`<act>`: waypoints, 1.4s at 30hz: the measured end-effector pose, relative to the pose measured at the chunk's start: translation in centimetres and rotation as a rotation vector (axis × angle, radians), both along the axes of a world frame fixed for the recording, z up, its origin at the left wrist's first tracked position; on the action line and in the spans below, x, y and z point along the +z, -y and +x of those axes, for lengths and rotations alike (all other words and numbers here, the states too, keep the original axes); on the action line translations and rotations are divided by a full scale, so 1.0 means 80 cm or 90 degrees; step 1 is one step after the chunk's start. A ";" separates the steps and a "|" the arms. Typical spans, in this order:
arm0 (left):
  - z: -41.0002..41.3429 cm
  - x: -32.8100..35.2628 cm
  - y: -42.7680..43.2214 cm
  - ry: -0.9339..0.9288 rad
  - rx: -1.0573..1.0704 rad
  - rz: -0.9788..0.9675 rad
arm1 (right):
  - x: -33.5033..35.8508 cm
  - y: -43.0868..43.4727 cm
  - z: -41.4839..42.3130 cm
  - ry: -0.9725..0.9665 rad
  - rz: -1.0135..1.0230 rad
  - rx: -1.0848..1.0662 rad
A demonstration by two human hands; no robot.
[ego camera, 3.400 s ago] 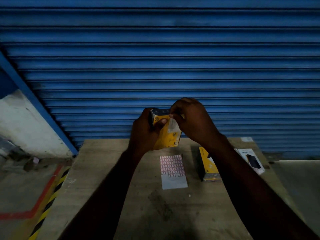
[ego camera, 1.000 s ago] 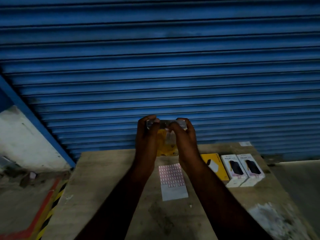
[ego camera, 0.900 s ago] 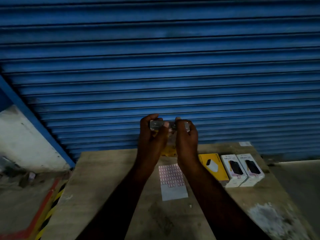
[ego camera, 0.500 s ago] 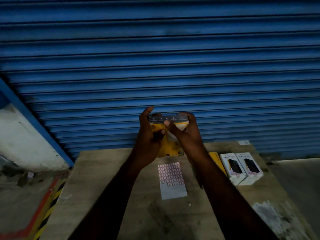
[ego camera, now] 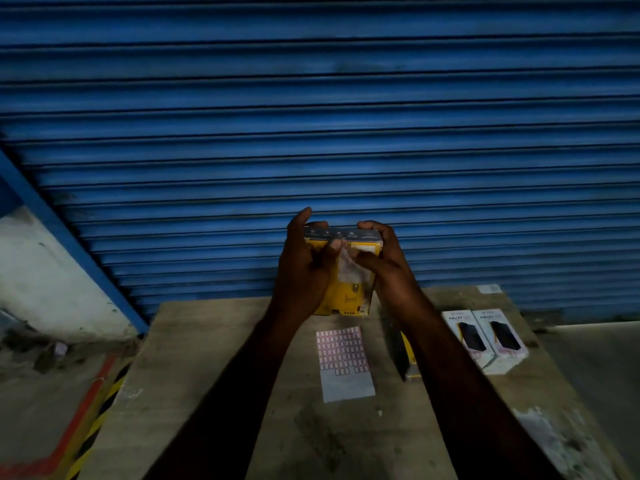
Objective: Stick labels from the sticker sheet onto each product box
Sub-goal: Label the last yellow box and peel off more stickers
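Yellow cardboard filled the middle of my feed: the yellow box (ego camera: 349, 292) was held upright above the far edge of the counter (ego camera: 214, 358), the left hand (ego camera: 304, 268) curled round its left side and the right hand (ego camera: 391, 268) round its right, both thumbs on a pale patch on its near face. Nearer, the sticker sheet (ego camera: 346, 362) lay flat on the counter, with a second yellow box (ego camera: 410, 362) just right of it, partly hidden by the right forearm, and two white boxes (ego camera: 498, 336) side by side farther right. Behind it all I saw a blue roller shutter (ego camera: 311, 116).

Rough wooden table (ego camera: 214, 393), ribbed metal shutter (ego camera: 311, 116), glossy cardboard box (ego camera: 349, 296).
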State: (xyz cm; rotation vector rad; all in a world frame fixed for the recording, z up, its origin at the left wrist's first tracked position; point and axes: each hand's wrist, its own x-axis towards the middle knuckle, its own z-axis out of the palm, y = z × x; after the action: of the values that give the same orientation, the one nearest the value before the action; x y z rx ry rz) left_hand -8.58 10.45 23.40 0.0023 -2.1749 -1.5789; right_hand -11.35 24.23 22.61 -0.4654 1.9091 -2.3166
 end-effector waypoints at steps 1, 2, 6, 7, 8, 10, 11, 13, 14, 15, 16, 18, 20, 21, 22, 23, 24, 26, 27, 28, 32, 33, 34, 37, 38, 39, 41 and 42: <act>-0.001 -0.002 0.003 0.001 -0.026 -0.033 | -0.001 0.000 -0.001 0.014 -0.018 -0.019; -0.001 -0.004 0.007 0.005 -0.055 -0.071 | -0.001 0.001 -0.001 0.019 -0.023 -0.044; 0.004 -0.006 0.013 0.021 -0.138 -0.114 | 0.005 0.003 -0.001 -0.019 0.016 -0.131; 0.004 -0.006 0.014 0.027 -0.144 -0.105 | 0.005 0.004 -0.002 -0.026 0.024 -0.125; 0.003 -0.006 0.017 0.039 -0.151 -0.092 | 0.005 0.003 -0.003 -0.029 0.038 -0.111; 0.002 -0.005 0.025 0.070 -0.163 -0.053 | 0.003 -0.001 -0.005 -0.028 0.075 -0.075; 0.001 -0.005 0.029 0.082 -0.165 -0.018 | 0.002 -0.003 -0.006 -0.026 0.087 -0.053; -0.002 -0.002 0.033 0.093 -0.160 0.089 | -0.002 -0.004 -0.009 -0.014 0.100 -0.024; -0.004 0.000 0.034 0.091 -0.145 0.139 | -0.005 -0.003 -0.010 -0.009 0.109 -0.027; -0.007 0.003 0.033 0.083 -0.123 0.182 | -0.007 -0.001 -0.010 -0.004 0.120 -0.039; -0.009 0.006 0.034 0.073 -0.095 0.221 | -0.011 0.001 -0.009 0.004 0.125 -0.051; -0.014 0.008 0.037 0.054 -0.037 0.284 | -0.020 0.005 -0.006 0.037 0.142 -0.053; -0.017 0.005 0.044 0.062 0.002 0.277 | -0.030 0.009 -0.004 0.081 0.166 -0.023; -0.017 0.001 0.048 0.072 -0.003 0.251 | -0.034 0.011 -0.004 0.103 0.162 -0.023; -0.017 -0.004 0.050 0.083 -0.026 0.213 | -0.036 0.012 -0.006 0.128 0.146 -0.036; -0.017 -0.008 0.050 0.094 -0.057 0.169 | -0.036 0.012 -0.008 0.148 0.119 -0.054; -0.015 -0.012 0.048 0.109 -0.085 0.121 | -0.035 0.012 -0.010 0.165 0.086 -0.074; -0.009 -0.018 0.044 0.123 -0.138 0.043 | -0.031 0.011 -0.016 0.203 0.017 -0.107; -0.007 -0.021 0.043 0.118 -0.158 0.013 | -0.028 0.010 -0.019 0.224 -0.009 -0.114; -0.005 -0.022 0.042 0.114 -0.166 -0.011 | -0.027 0.009 -0.020 0.239 -0.026 -0.116; 0.004 -0.019 0.044 0.126 -0.177 -0.115 | -0.021 0.003 -0.022 0.258 -0.055 -0.124; 0.006 -0.020 0.046 0.113 -0.182 -0.163 | -0.018 0.002 -0.021 0.263 -0.063 -0.126; 0.008 -0.021 0.046 0.084 -0.180 -0.213 | -0.014 0.000 -0.021 0.268 -0.068 -0.127; 0.004 -0.029 0.047 -0.053 -0.132 -0.298 | -0.005 -0.003 -0.019 0.289 -0.086 -0.102; 0.002 -0.033 0.046 -0.102 -0.103 -0.307 | -0.004 -0.002 -0.019 0.298 -0.092 -0.088; 0.000 -0.035 0.044 -0.143 -0.074 -0.309 | -0.002 -0.001 -0.019 0.300 -0.092 -0.075; -0.002 -0.037 0.042 -0.183 -0.026 -0.300 | 0.000 0.005 -0.016 0.263 -0.028 -0.075; -0.002 -0.038 0.041 -0.185 -0.009 -0.292 | 0.000 0.006 -0.015 0.195 0.061 -0.090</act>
State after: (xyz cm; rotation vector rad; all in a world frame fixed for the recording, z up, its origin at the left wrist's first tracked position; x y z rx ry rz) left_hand -8.74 7.13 20.38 -0.3611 -2.2458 -0.9803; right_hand -12.54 23.74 22.58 0.0350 1.9415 -2.2083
